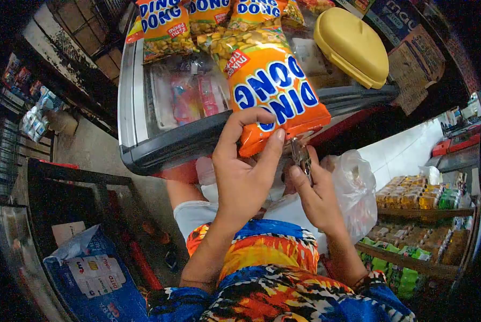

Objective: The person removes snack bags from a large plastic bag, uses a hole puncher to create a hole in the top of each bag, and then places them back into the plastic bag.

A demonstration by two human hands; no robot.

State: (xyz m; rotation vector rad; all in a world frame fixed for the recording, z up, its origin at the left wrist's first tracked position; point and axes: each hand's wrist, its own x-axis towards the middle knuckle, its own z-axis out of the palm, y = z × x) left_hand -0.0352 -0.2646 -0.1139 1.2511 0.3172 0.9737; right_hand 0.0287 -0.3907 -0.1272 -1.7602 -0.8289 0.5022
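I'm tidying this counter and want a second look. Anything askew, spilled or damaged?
One mild oddity: the orange snack pack in the left hand has its lettering upside down, while the packs behind it read upright. That may simply be how it is being handled. I see no spill or tear.

Passage over the glass top [189,99] is being allowed left of the large snack bag [275,91], from the black rim [176,142] up to the row of orange packs [162,24], by which the far side is being blocked. The upper right is being obstructed by the yellow case [353,48]. Between case and snack bag, a narrower lane is being left. Below the snack bag, access is being hindered by the left hand [245,172], right hand [315,196] and metal tool [301,156]; farther right, by a translucent plastic bag [355,188].
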